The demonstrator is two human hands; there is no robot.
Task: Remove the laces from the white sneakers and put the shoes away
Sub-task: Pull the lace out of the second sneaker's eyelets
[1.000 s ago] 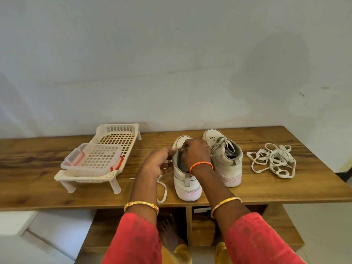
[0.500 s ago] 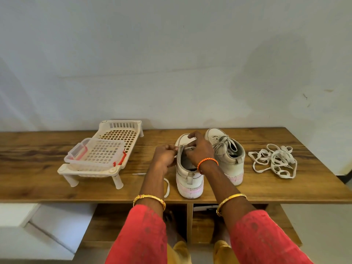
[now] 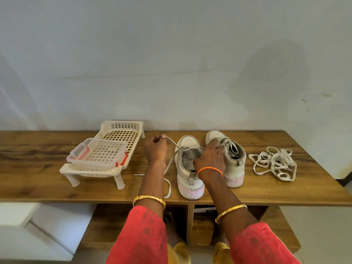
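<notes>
Two white sneakers stand side by side on the wooden table [image 3: 247, 195], heels toward me. The left sneaker [image 3: 189, 178] has its lace [image 3: 172, 147] partly drawn out; my left hand [image 3: 155, 149] pinches that lace, pulled up and to the left of the shoe, and the loose end trails over the table edge. My right hand [image 3: 210, 159] grips the left sneaker's collar on its right side. The right sneaker [image 3: 231, 161] is still laced and tied. A loose pile of white laces [image 3: 274, 162] lies to the right of the shoes.
A cream plastic rack on legs [image 3: 116, 174] stands at the left with a clear perforated box with red clips [image 3: 99, 155] on it. Open cubby shelves [image 3: 200, 223] sit under the table. A plain wall runs behind.
My left hand has moved left and away from the shoe, drawing a length of lace out of the eyelets. My right hand stays on the left sneaker's collar.
</notes>
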